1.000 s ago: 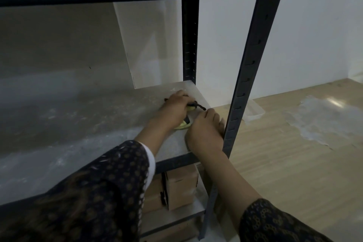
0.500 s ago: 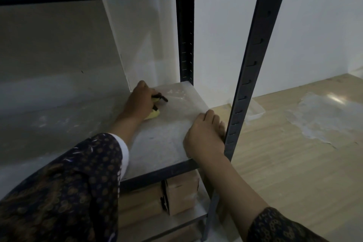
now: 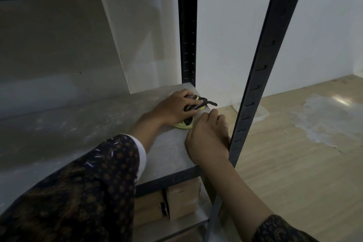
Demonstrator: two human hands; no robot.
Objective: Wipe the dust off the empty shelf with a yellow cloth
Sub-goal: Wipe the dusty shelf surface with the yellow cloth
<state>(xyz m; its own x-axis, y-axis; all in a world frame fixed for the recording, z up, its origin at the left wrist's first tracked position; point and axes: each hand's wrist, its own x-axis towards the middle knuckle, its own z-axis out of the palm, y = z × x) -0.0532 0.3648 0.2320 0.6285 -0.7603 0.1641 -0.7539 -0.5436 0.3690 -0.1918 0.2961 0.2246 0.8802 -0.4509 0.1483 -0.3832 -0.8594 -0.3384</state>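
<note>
Most of the yellow cloth [image 3: 183,125] hides under the flat-pressing left hand [image 3: 174,108]. Right hand [image 3: 208,137], at its four o'clock, rests slack-fingered on the shelf [image 3: 88,124].

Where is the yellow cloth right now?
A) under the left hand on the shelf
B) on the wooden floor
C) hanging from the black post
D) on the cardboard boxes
A: the left hand presses the yellow cloth down on the shelf, near its right end.

left hand [image 3: 174,107]: palm down, fingers spread | right hand [image 3: 208,135]: palm down
</note>
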